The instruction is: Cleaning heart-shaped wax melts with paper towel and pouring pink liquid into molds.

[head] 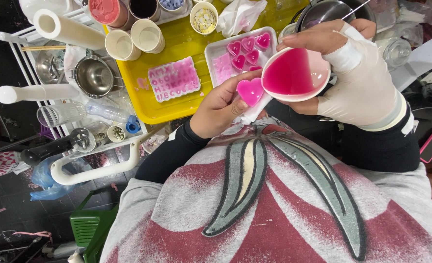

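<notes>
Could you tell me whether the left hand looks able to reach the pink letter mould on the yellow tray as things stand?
Probably not freely: the left hand is holding a pink heart mould with a bit of white paper. The way to the letter mould on the yellow tray looks open, but the hand is occupied.

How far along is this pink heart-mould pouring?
Done, by the look of it: five heart moulds in the white tray already hold pink fill, as does the flat pink mould on the yellow tray. In hand: the left hand holds one filled heart mould, while the right hand tilts a cup of pink liquid. Left: liquid remains in the cup.
</notes>
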